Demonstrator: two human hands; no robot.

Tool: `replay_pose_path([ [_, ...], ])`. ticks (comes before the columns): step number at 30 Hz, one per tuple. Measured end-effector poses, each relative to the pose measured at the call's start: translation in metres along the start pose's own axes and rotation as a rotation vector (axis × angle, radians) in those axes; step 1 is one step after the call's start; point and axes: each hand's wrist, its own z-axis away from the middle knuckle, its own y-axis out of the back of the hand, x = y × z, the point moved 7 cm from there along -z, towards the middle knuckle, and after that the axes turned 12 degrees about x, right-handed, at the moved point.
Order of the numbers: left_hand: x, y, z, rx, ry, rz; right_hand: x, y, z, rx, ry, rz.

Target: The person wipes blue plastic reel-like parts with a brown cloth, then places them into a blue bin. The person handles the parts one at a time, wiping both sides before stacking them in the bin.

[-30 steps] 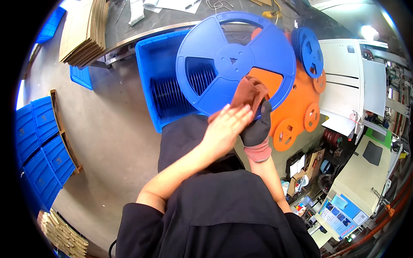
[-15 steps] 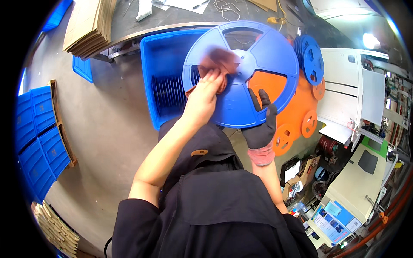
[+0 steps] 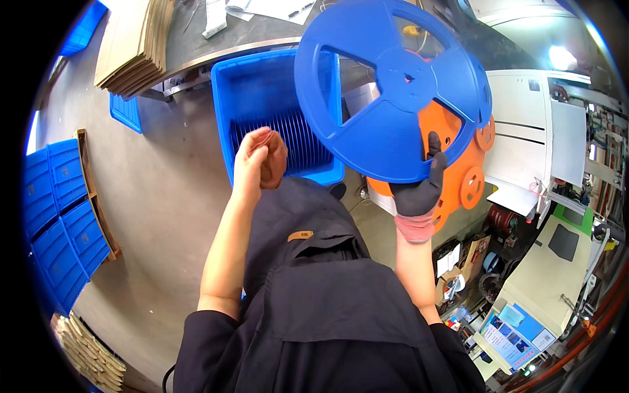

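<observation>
Right hand [image 3: 422, 190]: in a dark glove with a reddish knit cuff, fingers closed on the lower rim of a large blue reel [image 3: 391, 88], thumb lying up the reel's near face; the reel is held upright and raised in front of the person, its spoked face turned toward the camera, hub roughly at its centre. Left hand [image 3: 257, 160]: bare, fingers curled nearly shut around a small reddish-brown cloth [image 3: 274, 157], bunched in the palm; the hand hangs left of the reel and clear of it, over the front edge of a blue bin. Blue bin [image 3: 252, 88]: open plastic crate, its ribbed inside showing at the bottom; the reel's left rim overlaps its right wall in view. Orange reels [image 3: 462, 164]: several, stacked behind and below the blue reel to the right, mostly hidden by it. Surface: grey concrete floor [image 3: 164, 196] under the person's dark-clothed lap and legs. Workbench [image 3: 262, 29]: dark-topped, along the upper edge beyond the bin, bearing papers and a stack of flat cardboard [image 3: 134, 42] at its left end. Left margin: a row of blue crates [image 3: 56, 216] along the floor, more flat cardboard at the lower left corner. Right margin: white cabinet or machine housing [image 3: 524, 137], a cluttered shelf area below it, contents too small to tell.
</observation>
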Motion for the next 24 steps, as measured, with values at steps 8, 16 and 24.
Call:
replay_pose_path([
  [8,0.0,-0.009,-0.002,-0.183,0.378,0.473,0.059,0.013,0.012,0.04,-0.193,0.078],
  [16,-0.003,0.031,0.011,-0.346,0.293,0.697,0.093,0.028,0.002,-0.012,-0.236,0.246],
  [24,0.005,0.079,0.031,-0.178,0.13,0.349,0.198,0.137,-0.04,0.037,-0.617,0.543],
])
